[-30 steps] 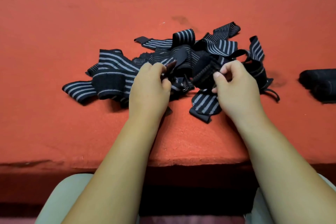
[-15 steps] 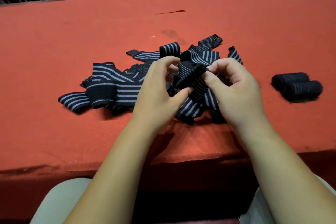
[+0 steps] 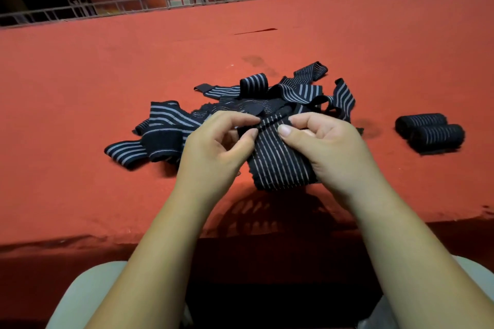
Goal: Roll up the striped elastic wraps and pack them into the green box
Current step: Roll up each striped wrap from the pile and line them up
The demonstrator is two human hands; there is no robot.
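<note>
- Sprawling across the red surface [image 3: 93, 75], a heap of loose wraps [image 3: 165, 125] is lying unrolled, its strips crossing and overlapping just left of the person's arms.
- The left hand [image 3: 213, 149] is pinching the far edge of one striped wrap [image 3: 280, 163] between thumb and forefinger, with the other fingers curling loosely beside them.
- That wrap is stretching flat between the two hands, in front of the heap, with its near end trailing down toward the surface. The far edge appears to be turning over into the first fold of a roll.
- The right hand [image 3: 331, 149] is gripping the same far edge from the other side, the thumb pressing on top and the fingers curling behind the fabric.
- Two rolled wraps [image 3: 433, 136] are lying side by side and touching, well apart from the heap on its right.
- The green box is not showing anywhere in view, so nothing is appearing as packed.
- Judging by the layout, the job is sitting at an early stage. Two rolls are looking finished, a third is only beginning, and several strips are waiting in the heap, with all the packing to come.
</note>
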